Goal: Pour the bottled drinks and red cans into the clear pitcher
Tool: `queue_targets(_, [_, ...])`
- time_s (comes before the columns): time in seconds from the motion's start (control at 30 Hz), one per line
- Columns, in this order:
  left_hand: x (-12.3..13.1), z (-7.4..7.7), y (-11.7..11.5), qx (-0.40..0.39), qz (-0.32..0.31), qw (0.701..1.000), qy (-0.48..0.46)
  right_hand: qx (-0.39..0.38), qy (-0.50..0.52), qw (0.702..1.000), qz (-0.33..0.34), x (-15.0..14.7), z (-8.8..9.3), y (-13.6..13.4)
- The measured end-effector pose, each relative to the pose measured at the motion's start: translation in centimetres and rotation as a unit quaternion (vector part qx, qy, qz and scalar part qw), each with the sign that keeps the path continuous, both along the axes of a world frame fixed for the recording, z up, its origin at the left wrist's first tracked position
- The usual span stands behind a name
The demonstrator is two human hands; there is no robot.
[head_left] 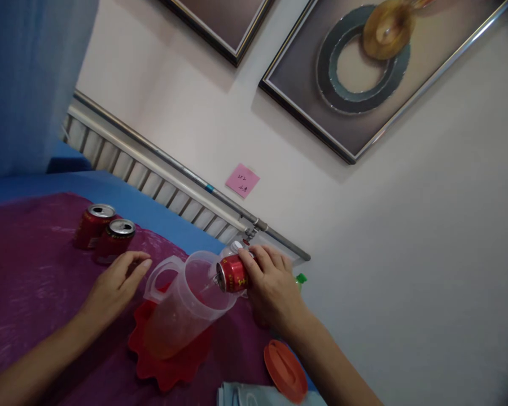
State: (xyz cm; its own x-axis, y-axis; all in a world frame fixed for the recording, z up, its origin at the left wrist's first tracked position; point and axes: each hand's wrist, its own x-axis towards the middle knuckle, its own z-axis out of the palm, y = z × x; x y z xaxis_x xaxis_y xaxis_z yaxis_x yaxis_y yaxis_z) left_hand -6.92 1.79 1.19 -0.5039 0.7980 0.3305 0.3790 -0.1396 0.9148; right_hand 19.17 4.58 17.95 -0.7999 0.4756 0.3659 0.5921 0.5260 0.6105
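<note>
A red can (pixel 232 274) lies tipped on its side in my right hand (pixel 273 282), its opened top over the rim of a clear plastic pitcher (pixel 182 307). Clear liquid seems to run from the can into the pitcher. The pitcher stands on a red scalloped plate (pixel 165 375), with its handle on the left. Left of that handle, my left hand (pixel 116 285) is held with its fingers curled and slightly apart, nothing in them. Two opened red cans, one (pixel 91 228) behind the other (pixel 116 239), stand upright beyond my left hand.
An orange lid (pixel 285 370) and a folded light-blue cloth (pixel 249 395) lie at the near right. Bottles, one with a green cap (pixel 301 278), are partly hidden behind my right hand. A purple sheet (pixel 25 270) covers the table. Behind are a radiator (pixel 152 183) and wall.
</note>
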Motion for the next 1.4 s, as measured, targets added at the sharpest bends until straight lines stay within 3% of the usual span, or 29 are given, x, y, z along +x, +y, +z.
queue_targets(0.57, [-0.1, 0.0, 0.0, -0.020, -0.046, 0.996, -0.074, -0.011, -0.079, 0.995, -0.055, -3.2, -0.7, -1.9])
queue_targets(0.93, [0.3, 0.7, -0.8, -0.009, -0.150, 0.984, -0.092, 0.024, -0.117, 0.991, -0.059, -4.0, -1.0, -2.1])
queue_targets(1.4, [0.5, 0.6, -0.7, 0.005, -0.165, 0.983, -0.084, 0.049, -0.108, 0.992, -0.044, -4.0, -1.3, -1.9])
